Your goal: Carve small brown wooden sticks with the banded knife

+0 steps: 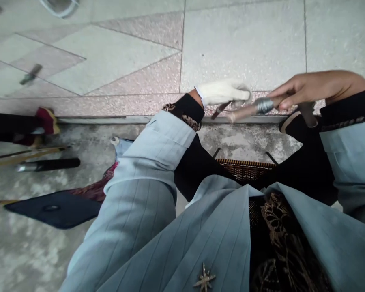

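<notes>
Where the floor runs off well to the left of our gloved left hand, a small blurred piece lies on the tiles, and lower down another person's maroon shoe shows at the end of a dark trouser leg. Nearer to us than that hand, also off to its left, we see a black-handled tool with a silvery end, lying on the grey concrete. Closer in, below the hand, a dark blue pad lies next to a dark red cloth, partly hidden by our pale blue sleeve.

Our left hand, in its white glove, has its fingers curled; a reddish-brown piece sticks out just under it, and through the blur we cannot tell whether the fingers grip it. Between our hands, just right of the glove, reaches a wooden handle bound with a silvery wrap. Well below both hands, a woven edge shows between our black-clad legs. Our bare right hand pinches the handle, thumb and fingers closed on it beyond the wrap. Just below its palm hangs a grey-brown block; we cannot tell whether it joins the handle.
</notes>
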`<state>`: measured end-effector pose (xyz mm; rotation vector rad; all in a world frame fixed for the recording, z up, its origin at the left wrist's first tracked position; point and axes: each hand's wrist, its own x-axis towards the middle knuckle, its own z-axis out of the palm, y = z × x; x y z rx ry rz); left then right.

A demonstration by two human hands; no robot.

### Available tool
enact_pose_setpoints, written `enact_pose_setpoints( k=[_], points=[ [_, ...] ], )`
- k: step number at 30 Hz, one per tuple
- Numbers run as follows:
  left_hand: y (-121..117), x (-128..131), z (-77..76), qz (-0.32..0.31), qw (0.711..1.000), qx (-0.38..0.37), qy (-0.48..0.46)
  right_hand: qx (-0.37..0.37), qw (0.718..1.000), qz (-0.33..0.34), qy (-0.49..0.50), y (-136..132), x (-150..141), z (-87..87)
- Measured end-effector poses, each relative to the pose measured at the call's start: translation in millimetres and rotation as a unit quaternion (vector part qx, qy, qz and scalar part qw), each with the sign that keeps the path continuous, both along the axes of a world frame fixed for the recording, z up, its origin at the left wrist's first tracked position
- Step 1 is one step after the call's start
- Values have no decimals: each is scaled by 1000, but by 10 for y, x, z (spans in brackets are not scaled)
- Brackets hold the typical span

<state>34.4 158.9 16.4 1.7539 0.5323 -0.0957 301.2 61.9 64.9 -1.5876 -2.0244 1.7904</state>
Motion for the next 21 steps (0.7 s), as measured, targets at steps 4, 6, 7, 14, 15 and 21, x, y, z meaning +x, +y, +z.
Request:
enact_pose_setpoints(
  k=[4, 6, 7, 14, 15, 21],
  points=[
    [-56, -24, -88, 61, 994, -53, -69, 34, 977, -153, 147, -58, -72, 113],
    [-76, -7, -120, 60, 991, -44, -114, 65, 958, -211, 184, -72, -137, 111],
    [-82, 10, -134, 60, 989, -45, -125, 83, 949, -240, 187, -74, -179, 97],
    [-177, 168, -175, -3, 995, -26, -91, 244, 907, -339, 53, -49, -387, -22],
    [-212, 181, -152, -19, 996, -29, -86, 260, 909, -325, -4, -41, -377, -37],
    [-316, 177, 14, -44, 995, 14, -85, 275, 906, -206, -248, 1, -320, -44]
  ],
)
